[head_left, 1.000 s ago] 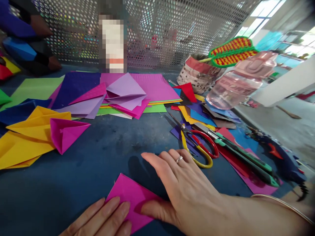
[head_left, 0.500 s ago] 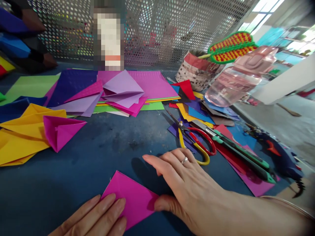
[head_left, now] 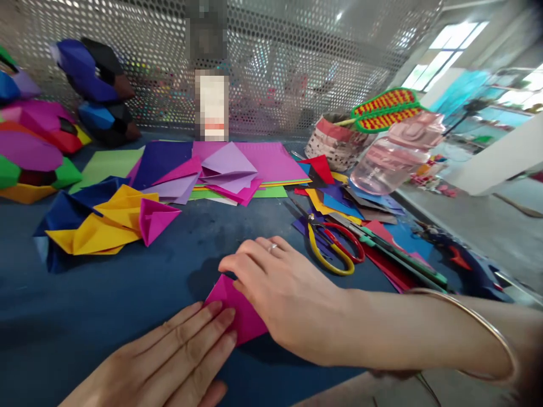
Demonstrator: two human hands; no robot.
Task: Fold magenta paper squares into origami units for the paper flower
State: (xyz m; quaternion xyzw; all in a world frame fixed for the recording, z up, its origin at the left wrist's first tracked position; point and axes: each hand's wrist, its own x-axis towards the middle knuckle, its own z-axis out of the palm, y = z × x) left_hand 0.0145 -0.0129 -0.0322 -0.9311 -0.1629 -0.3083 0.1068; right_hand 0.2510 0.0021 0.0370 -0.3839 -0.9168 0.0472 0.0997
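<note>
A folded magenta paper [head_left: 250, 323] lies on the blue table top in front of me. My left hand [head_left: 178, 350] rests flat across its lower left side, fingers stretched out. My right hand [head_left: 275, 294], with a ring on one finger, curls over the paper's upper right edge. Its index finger bends at the top corner, and the thumb is mostly hidden. Farther left, a folded magenta piece [head_left: 158, 219] leans against folded yellow paper [head_left: 108, 226] and dark blue folded paper [head_left: 63, 217].
Scissors [head_left: 335, 243] and a green box cutter [head_left: 399, 257] lie on paper scraps at right, beside a dark blue tool [head_left: 466, 265]. Behind are paper sheets [head_left: 271, 161], a pink bottle [head_left: 382, 158] and a woven basket [head_left: 331, 144]. Colourful paper shapes [head_left: 36, 138] stand far left.
My right hand has moved left over the magenta paper, and its spread fingers have curled in. My left hand still lies on the paper. The view has shifted, showing more on the left.
</note>
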